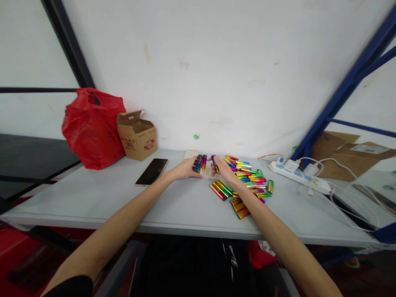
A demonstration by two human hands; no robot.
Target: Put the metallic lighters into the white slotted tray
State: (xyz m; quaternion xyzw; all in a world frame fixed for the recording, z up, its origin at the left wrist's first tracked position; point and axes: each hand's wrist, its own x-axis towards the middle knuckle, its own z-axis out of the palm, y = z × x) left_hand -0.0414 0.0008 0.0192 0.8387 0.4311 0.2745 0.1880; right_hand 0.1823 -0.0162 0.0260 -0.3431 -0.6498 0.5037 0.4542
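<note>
A white tray with a grid of round holes (pixel 191 154) lies on the table near the wall. Several shiny coloured tubes with dark ends (pixel 204 161) stand upright in it. My left hand (pixel 185 168) curves round the tubes at the left, thumb in front and fingers behind. Between the fingers of my right hand (pixel 225 170) is a dark blue and yellow tube (pixel 214 161), tilted above the tray's right part. To the right lies a loose heap of metallic tubes (pixel 250 178) in many colours, partly hidden by my right forearm. The exact kind of tube is too small to tell.
A black phone (pixel 152 171) lies left of my left hand. Further left stand an open cardboard box (pixel 137 138) and a red plastic bag (pixel 94 132). A white power strip (pixel 300 177) with plugs and cables occupies the right side. The table's front edge (pixel 185 231) runs below my forearms.
</note>
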